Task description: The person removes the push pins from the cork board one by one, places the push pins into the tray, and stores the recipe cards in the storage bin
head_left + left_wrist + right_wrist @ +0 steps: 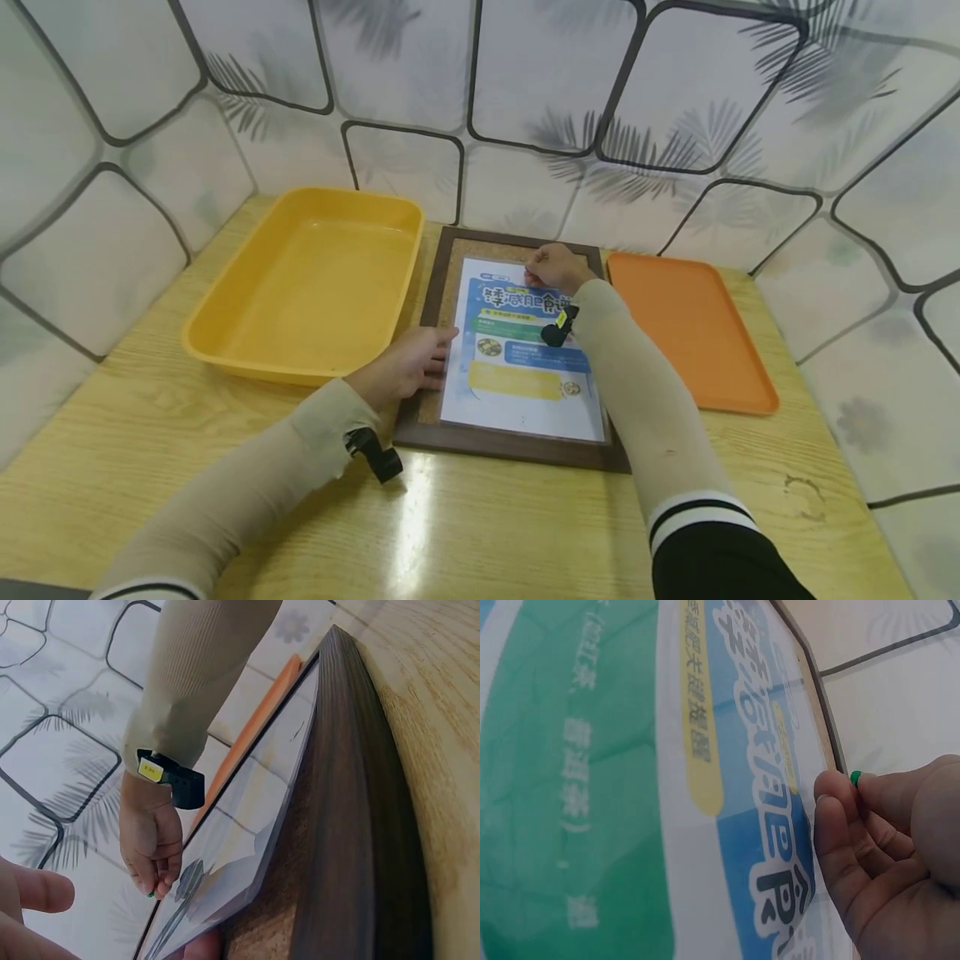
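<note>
A glossy printed sheet (525, 417) with blue, yellow and green blocks lies over a cork board (429, 410) in a dark brown wooden frame. My right hand (557, 268) is at the sheet's upper edge. Between thumb and forefinger it pinches a small green push pin (856, 778), mostly hidden by the fingertips. My left hand (408, 362) is at the sheet's left edge, its fingers extended against it and the thumb (46, 891) held apart. In the left wrist view the sheet's near edge stands raised off the cork.
A deep yellow tray (300, 365) stands on the wooden table (480, 533) left of the board. A flat orange tray (697, 333) lies to the right. Behind them rises a patterned wall (405, 167). Each wrist carries a small black camera (375, 457).
</note>
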Demonstrator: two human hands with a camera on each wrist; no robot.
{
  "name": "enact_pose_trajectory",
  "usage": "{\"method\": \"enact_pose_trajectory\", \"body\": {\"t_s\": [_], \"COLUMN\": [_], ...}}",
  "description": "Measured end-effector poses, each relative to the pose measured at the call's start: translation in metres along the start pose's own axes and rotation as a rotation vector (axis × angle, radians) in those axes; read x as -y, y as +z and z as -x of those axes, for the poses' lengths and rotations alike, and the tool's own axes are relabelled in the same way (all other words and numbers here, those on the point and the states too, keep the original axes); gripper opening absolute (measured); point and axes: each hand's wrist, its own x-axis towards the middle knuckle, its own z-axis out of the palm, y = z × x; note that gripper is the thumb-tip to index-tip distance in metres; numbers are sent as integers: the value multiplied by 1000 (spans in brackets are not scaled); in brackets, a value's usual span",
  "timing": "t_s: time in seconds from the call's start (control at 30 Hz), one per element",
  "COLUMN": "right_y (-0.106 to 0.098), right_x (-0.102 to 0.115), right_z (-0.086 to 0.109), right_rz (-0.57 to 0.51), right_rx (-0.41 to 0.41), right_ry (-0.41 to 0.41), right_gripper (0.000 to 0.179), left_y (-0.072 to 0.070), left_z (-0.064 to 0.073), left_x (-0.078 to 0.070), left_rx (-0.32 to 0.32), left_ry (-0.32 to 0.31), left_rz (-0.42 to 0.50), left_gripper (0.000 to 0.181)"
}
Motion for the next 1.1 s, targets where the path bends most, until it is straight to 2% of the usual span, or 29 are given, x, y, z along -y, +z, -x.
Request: {"method": "enact_pose_trajectory", "body": {"t_s": [0.17, 0.37, 0.63, 0.87, 1.1], "right_y": [-1, -2, -7, -10, -16], "right_x": [0, -1, -2, -3, -2], "right_z": [2, 5, 10, 14, 18], "right_rz": [-32, -90, -72, -50, -26], "right_rx": [-11, -2, 5, 22, 4], "right_ry": [-16, -46, -41, -67, -67], "right_gripper": [11, 14, 21, 23, 25], "left_y": [1, 0, -1, -1, 0], "left_z": [-4, -7, -13, -16, -15], "left_x": [2, 5, 6, 4, 3], "left_rx": [-27, -74, -72, -83, -95], "left_ry": [26, 52, 58, 51, 57], "left_rz": [-44, -87, -162, -225, -261], "left_gripper": [41, 53, 50, 40, 34]}}
